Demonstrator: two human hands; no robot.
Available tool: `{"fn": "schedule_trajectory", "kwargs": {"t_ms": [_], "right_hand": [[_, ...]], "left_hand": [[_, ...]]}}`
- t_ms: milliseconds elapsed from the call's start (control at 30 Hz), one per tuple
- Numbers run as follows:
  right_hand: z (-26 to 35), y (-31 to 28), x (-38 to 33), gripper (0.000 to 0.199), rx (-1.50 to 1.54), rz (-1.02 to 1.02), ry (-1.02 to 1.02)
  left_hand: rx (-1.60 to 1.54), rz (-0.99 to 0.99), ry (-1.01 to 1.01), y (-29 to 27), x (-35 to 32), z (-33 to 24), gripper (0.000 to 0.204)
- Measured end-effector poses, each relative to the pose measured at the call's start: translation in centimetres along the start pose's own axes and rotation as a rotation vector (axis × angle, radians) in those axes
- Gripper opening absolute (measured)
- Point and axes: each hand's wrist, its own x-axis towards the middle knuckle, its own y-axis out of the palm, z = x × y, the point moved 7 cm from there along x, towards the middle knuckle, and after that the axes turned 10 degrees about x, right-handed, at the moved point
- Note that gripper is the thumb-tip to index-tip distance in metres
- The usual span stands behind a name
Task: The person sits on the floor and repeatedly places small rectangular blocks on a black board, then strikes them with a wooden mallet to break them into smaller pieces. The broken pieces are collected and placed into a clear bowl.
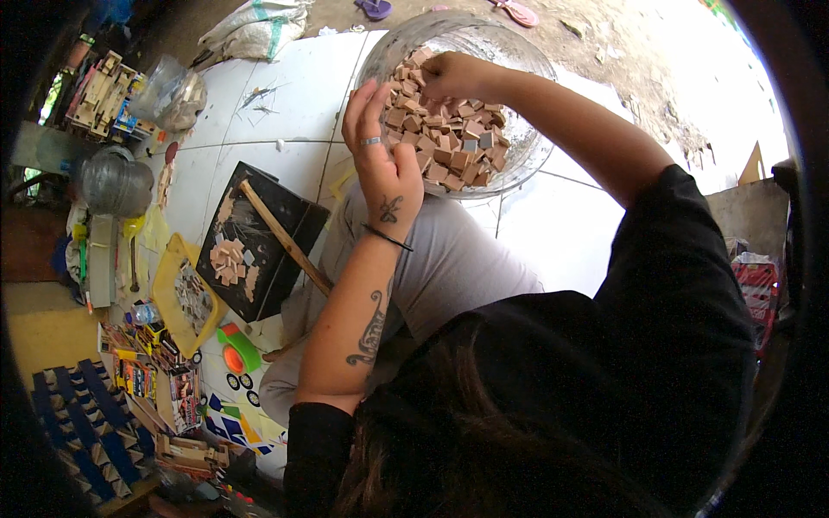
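Note:
A round clear plastic tub (528, 160) stands in front of me, holding a heap of small brown wooden blocks (449, 155). My left hand (384, 164), with a ring and a dark wristband, grips the near left side of the tub's rim, fingers long and thumb apart from them. Inside the tub, over the far part of the heap, my right hand (453, 78) is closed with its fingers curled down. Its fingertips are partly hidden, so I cannot tell what they hold.
To the left, a hammer (281, 229) lies across a black board (298, 211) bearing more blocks. Beyond are a yellow tray (168, 298) of small pieces, a green tape roll (242, 345), plastic jars (117, 181) and wooden toy vehicles (108, 95). My leg (449, 250) is beside the tub.

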Motion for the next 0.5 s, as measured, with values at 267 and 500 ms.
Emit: {"fn": "schedule_trajectory", "kwargs": {"t_ms": [267, 500], "right_hand": [[-1.9, 2.7, -3.3, 0.029, -1.156, 0.272, -0.033], [-4.1, 4.3, -1.8, 0.034, -1.299, 0.434, 0.028]], "left_hand": [[0.029, -0.040, 0.005, -0.3, 0.1, 0.2, 0.056], [0.028, -0.019, 0.007, 0.0, 0.0, 0.0, 0.057]]}}
